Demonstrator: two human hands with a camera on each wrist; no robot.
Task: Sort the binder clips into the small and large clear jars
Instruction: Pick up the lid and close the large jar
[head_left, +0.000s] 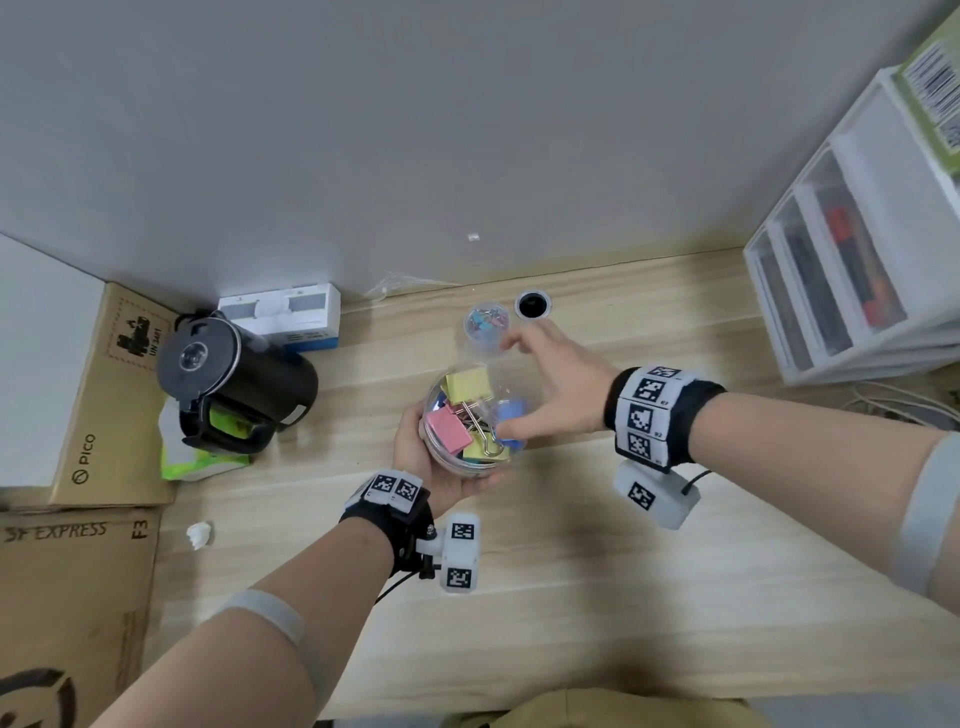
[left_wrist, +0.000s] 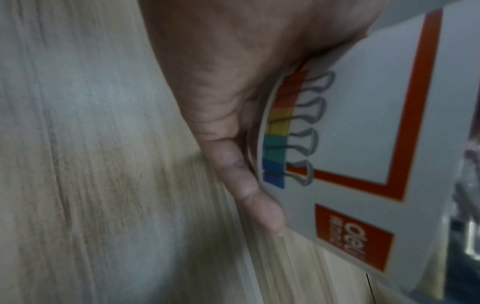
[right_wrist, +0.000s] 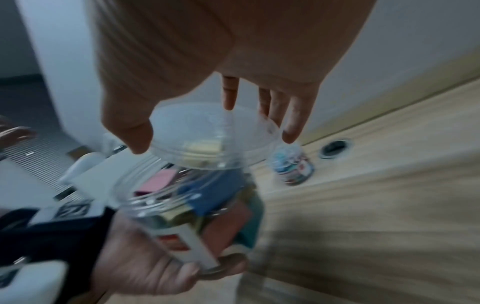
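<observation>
Head view: left hand (head_left: 441, 467) cupped under and gripping large clear jar (head_left: 475, 421), tilted, full of big binder clips (head_left: 449, 428) in pink, yellow, blue. Right hand (head_left: 558, 387) spread over jar mouth, clear lid (head_left: 511, 364) between thumb and fingertips. Small clear jar (head_left: 487, 323) of tiny clips standing on worktop (head_left: 597, 571) just beyond right fingertips.

Left wrist view: left fingers (left_wrist: 249, 189) curled round jar label (left_wrist: 363, 144), printed with rainbow clips.

Right wrist view: lid (right_wrist: 213, 135) pinched by right thumb and fingers, hovering just above open jar (right_wrist: 187, 205); small jar (right_wrist: 293, 166) beyond.
</observation>
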